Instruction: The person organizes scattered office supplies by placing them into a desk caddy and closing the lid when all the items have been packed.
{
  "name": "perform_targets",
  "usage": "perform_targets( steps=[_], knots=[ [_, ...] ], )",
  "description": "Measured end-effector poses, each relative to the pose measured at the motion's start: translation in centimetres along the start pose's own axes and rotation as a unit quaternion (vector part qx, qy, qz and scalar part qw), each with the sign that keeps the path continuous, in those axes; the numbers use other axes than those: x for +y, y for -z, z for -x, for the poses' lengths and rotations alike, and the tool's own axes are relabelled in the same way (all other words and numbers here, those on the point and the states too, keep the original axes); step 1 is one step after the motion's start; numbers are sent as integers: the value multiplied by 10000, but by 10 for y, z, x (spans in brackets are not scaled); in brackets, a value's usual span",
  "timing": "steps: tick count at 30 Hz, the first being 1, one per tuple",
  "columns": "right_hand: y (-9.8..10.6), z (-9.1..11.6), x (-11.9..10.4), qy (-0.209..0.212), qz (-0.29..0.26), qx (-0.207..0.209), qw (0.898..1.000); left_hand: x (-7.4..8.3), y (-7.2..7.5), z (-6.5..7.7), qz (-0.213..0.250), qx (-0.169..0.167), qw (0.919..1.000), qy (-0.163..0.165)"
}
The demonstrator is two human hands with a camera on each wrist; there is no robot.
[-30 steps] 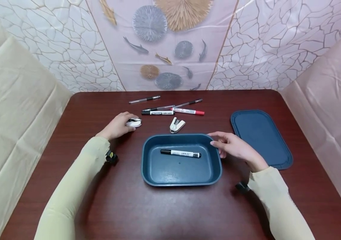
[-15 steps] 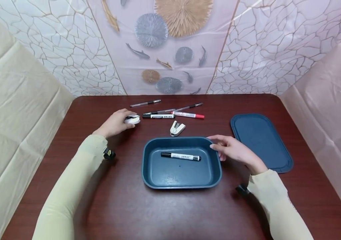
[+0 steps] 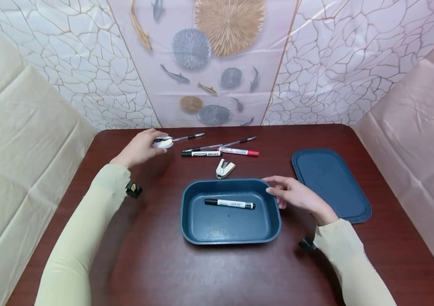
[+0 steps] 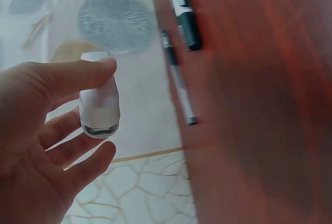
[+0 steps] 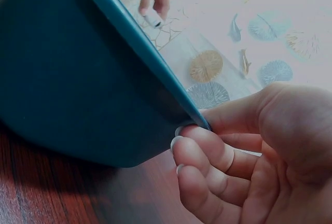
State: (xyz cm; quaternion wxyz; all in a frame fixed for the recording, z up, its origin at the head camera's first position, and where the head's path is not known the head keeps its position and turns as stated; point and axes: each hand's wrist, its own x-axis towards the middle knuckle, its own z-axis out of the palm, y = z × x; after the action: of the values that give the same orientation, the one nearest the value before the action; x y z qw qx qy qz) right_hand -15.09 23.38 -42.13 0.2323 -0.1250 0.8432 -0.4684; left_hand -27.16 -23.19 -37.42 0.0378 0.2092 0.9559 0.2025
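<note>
Here we see one marker [image 3: 230,203] inside the blue bin [image 3: 245,227] the right hand [image 3: 296,194] pinches, the left hand [image 3: 137,148] gripping, apparently, a white stapler [image 3: 164,143].

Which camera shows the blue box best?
The head view: it shows the box almost uncovered, inside included. The right wrist view shows only part of its outside and rim, pinched by the right hand; the left wrist view shows none of it.

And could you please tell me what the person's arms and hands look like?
Long, lightly creased sleeves in a pale yellowish cream reach down to the wrists. A small yellow-marked black device sits at the left wrist; a second black device sits at the right. The left hand and right hand wear no gloves.
</note>
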Motion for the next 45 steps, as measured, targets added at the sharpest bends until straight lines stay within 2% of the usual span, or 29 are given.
perform_targets(
  steps=[8, 13, 16, 20, 26, 33, 37, 45],
  knots=[
    [-2, 2, 0, 18, 121, 118, 9999, 11, 26, -7, -110, 132, 9998, -114],
    [-12, 1, 4, 586, 708, 554, 9942, 21, 37, -9, 70, 192, 9998, -22],
    [-21, -1, 7, 912, 932, 859, 9877, 25, 40, -11, 102, 320, 9994, -82],
    [-29, -3, 10, 889, 881, 1054, 9865, 31, 41, -15, 73, 419, 9989, -216],
    [-34, -7, 13, 950, 908, 1228, 9837, 42, 43, -23, 49, 366, 9990, -266],
    [-33, -9, 12, 929, 921, 1245, 9836, 66, 48, -36, -136, 300, 9981, -516],
    [-34, -9, 11, 826, 903, 1152, 9858, 83, 51, -42, -229, 273, 9960, -818],
    [-36, -8, 9, 893, 978, 1239, 9834, 119, 57, -42, -402, 415, 9892, -1349]
  ],
)
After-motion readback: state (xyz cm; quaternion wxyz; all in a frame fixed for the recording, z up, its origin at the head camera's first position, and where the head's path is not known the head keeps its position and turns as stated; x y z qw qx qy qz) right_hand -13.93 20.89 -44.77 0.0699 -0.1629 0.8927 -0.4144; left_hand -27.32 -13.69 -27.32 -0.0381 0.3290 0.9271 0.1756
